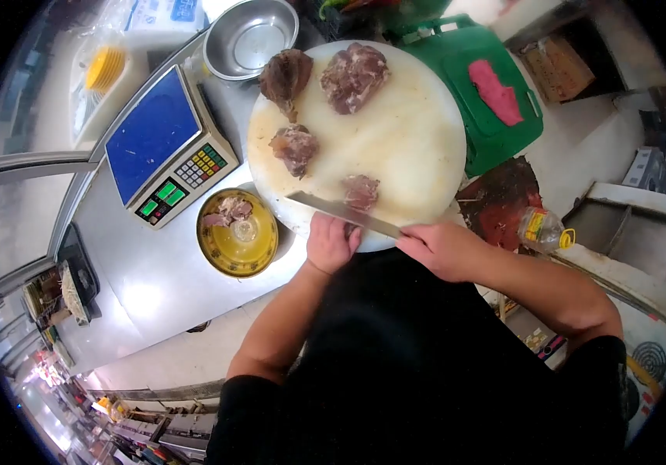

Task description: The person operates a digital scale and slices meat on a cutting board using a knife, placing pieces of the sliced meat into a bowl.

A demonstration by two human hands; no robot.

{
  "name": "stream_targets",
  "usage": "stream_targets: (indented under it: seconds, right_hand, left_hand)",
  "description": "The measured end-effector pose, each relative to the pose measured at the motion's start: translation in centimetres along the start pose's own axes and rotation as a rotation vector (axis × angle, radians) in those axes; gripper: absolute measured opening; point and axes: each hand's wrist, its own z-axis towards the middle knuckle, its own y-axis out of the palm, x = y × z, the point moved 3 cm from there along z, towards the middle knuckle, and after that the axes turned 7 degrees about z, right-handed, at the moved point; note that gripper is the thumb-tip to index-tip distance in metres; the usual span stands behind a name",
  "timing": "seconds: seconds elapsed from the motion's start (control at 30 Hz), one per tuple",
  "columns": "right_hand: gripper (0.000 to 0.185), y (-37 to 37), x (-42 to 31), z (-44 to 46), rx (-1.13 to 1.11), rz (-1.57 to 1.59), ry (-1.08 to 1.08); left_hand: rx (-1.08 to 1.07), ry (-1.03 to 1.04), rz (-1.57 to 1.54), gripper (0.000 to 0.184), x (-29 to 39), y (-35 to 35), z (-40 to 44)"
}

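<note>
My right hand (pixel 438 249) is wrapped round the handle of a knife (pixel 341 211), whose wide blade points left across the near edge of the round white cutting board (pixel 418 155). My left hand (pixel 333 242) is curled at the near side of the blade, its fingers closed on a small piece of meat (pixel 351 231) that is mostly hidden. Just beyond the blade lies another piece of cut meat (pixel 362 191). Farther back on the board rest a large chunk of meat (pixel 355 77), a darker leg-shaped piece (pixel 285 77) and a smaller chunk (pixel 296 149).
Left of the board, a yellow bowl (pixel 244 256) holds some meat pieces. A digital scale (pixel 166 147) and a steel bowl (pixel 251 39) stand behind it. On the right are a green lid (pixel 465 85) with a pink cloth (pixel 496 93) and an oil bottle (pixel 542 230).
</note>
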Motion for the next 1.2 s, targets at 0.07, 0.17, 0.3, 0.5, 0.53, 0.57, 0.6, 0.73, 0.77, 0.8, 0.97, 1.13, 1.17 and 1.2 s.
stream_targets:
  seconds: [0.07,0.17,0.3,0.5,0.53,0.57,0.6,0.73,0.77,0.8,0.97,1.13,1.17,1.2]
  right_hand:
    - [0.047,-0.6,-0.3,-1.5,-0.035,-0.025,0.051]
    - [0.048,-0.8,-0.1,-2.0,-0.061,-0.035,0.122]
    - [0.051,0.4,0.8,0.4,-0.075,-0.041,0.107]
    - [0.052,2.8,1.2,5.6,-0.034,-0.05,0.01]
    - [0.051,3.1,1.3,6.1,-0.006,-0.066,-0.018]
    - [0.051,3.2,1.5,6.5,-0.004,-0.064,-0.02]
    - [0.051,3.1,1.6,6.7,0.008,-0.041,-0.063]
    - [0.05,1.9,1.5,5.0,0.057,-0.004,-0.109]
    - [0.05,1.5,1.2,3.8,0.058,-0.006,-0.109]
    - [0.05,1.0,0.8,2.2,0.041,0.009,-0.06]
    - [0.05,-0.6,-0.4,-1.8,-0.073,-0.062,0.113]
    - [0.052,-0.3,-0.1,-0.2,-0.098,-0.055,0.133]
    - [0.052,0.2,0.3,0.5,-0.1,-0.053,0.134]
    - [0.052,0.7,0.8,1.4,-0.078,-0.061,0.106]
  left_hand:
    - [0.006,0.018,0.003,0.053,-0.1,0.2,0.0]
    - [-0.025,0.02,-0.008,0.055,-0.1,0.3,-0.2]
    - [-0.033,0.055,-0.019,0.053,-0.6,0.7,-0.6]
    - [0.023,0.057,0.038,0.044,0.0,0.2,0.0]
    - [0.021,0.059,0.041,0.044,-0.1,0.2,-0.1]
    - [0.019,0.049,0.04,0.044,-0.2,0.2,-0.2]
    - [0.018,0.038,0.038,0.044,-0.2,0.3,-0.3]
    - [0.023,0.049,-0.04,0.043,-0.3,0.1,-0.2]
    - [0.03,0.034,-0.035,0.044,-0.3,0.1,-0.4]
    - [0.039,0.02,-0.031,0.045,-0.3,0.2,-0.5]
    - [-0.024,0.05,-0.015,0.057,-0.4,0.4,-0.4]
    - [-0.032,0.055,-0.022,0.058,-0.4,0.2,-0.3]
    - [-0.034,0.059,-0.024,0.057,-0.4,0.1,-0.1]
    - [-0.034,0.062,-0.027,0.056,-0.3,0.2,0.0]
